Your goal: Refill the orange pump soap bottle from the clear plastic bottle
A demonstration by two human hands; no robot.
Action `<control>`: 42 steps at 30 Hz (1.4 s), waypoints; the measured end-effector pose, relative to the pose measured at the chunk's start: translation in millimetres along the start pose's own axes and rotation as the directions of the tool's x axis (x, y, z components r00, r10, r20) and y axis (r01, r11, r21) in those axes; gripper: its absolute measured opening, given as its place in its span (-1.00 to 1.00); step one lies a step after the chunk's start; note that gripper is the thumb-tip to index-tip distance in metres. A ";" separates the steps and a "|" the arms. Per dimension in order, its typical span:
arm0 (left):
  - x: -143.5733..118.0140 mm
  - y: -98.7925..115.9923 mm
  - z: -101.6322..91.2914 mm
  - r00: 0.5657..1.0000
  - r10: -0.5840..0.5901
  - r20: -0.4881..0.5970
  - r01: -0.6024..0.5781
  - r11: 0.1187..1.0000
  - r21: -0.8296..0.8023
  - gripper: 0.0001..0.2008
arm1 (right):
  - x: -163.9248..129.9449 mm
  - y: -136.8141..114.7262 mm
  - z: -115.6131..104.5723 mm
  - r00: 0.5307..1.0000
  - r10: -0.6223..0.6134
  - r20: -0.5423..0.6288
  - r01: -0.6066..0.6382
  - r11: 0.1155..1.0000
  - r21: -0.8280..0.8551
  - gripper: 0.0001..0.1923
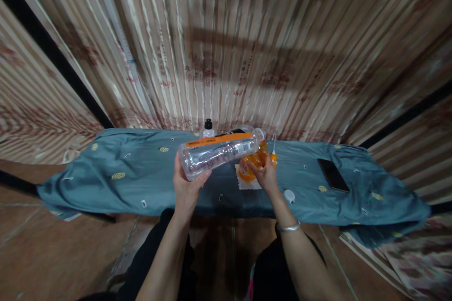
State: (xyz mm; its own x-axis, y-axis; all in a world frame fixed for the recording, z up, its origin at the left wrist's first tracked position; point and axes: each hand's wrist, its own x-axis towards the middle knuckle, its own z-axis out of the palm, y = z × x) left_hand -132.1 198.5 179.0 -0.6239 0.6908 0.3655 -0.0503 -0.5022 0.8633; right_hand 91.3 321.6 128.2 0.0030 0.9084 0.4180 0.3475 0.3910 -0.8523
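Left hand (187,183) grips clear bottle (221,150) at base, tipped nearly flat, neck over orange jar (251,163). Right hand (265,175) clasps jar on surface (141,174). Advice: steady jar, raise base slowly, align mouths.

Blue-clothed table (134,183): phone (333,175), white cap (289,195), napkin (247,184), black-capped bottle (208,128).
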 end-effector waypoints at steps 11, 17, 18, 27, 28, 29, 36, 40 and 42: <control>-1.6 -3.1 0.1 1.000 -0.017 -0.021 0.017 1.000 -0.010 -0.11 | -0.3 -3.7 -0.1 1.000 -0.008 0.004 0.008 1.000 -0.006 -0.26; -2.0 -5.5 -1.6 1.000 -0.019 -0.011 0.019 1.000 -0.003 -0.15 | -0.2 -2.4 0.2 1.000 -0.022 -0.007 0.022 1.000 -0.005 -0.28; -1.8 -6.0 -1.6 1.000 -0.014 -0.011 0.014 1.000 -0.002 -0.14 | 0.0 -2.5 0.2 1.000 -0.022 -0.006 0.022 1.000 -0.001 -0.29; -1.5 -10.2 -2.2 1.000 0.000 -0.025 0.000 1.000 0.007 -0.09 | 0.6 -2.5 1.0 1.000 0.001 0.010 -0.002 1.000 0.027 -0.30; -1.6 -10.1 -2.1 1.000 0.004 -0.025 -0.004 1.000 0.009 -0.10 | 0.6 -2.0 0.9 1.000 0.009 0.007 -0.009 1.000 0.026 -0.30; -1.7 -9.9 -2.0 1.000 0.012 -0.022 -0.011 1.000 0.011 -0.10 | 0.6 -1.5 0.9 1.000 0.015 0.005 -0.016 1.000 0.024 -0.30; -1.9 -8.4 0.1 1.000 0.019 -0.016 -0.019 1.000 0.000 -0.09 | 0.9 -1.4 1.2 1.000 0.022 0.011 -0.022 0.999 0.031 -0.32; -1.9 -7.1 1.3 1.000 0.014 -0.025 -0.014 1.000 -0.013 -0.07 | 1.2 -3.0 1.7 1.000 0.006 0.004 -0.006 0.999 0.039 -0.31; -2.2 -6.2 1.5 1.000 0.013 -0.013 -0.013 1.000 -0.013 -0.07 | 1.0 -3.9 1.2 1.000 0.001 0.003 -0.002 0.999 0.037 -0.32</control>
State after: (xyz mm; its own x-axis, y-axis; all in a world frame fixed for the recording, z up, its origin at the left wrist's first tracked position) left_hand -129.3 200.8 173.4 -0.6343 0.6777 0.3719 -0.0523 -0.5176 0.8540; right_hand 88.8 321.1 131.6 0.0012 0.9094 0.4159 0.3128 0.3947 -0.8639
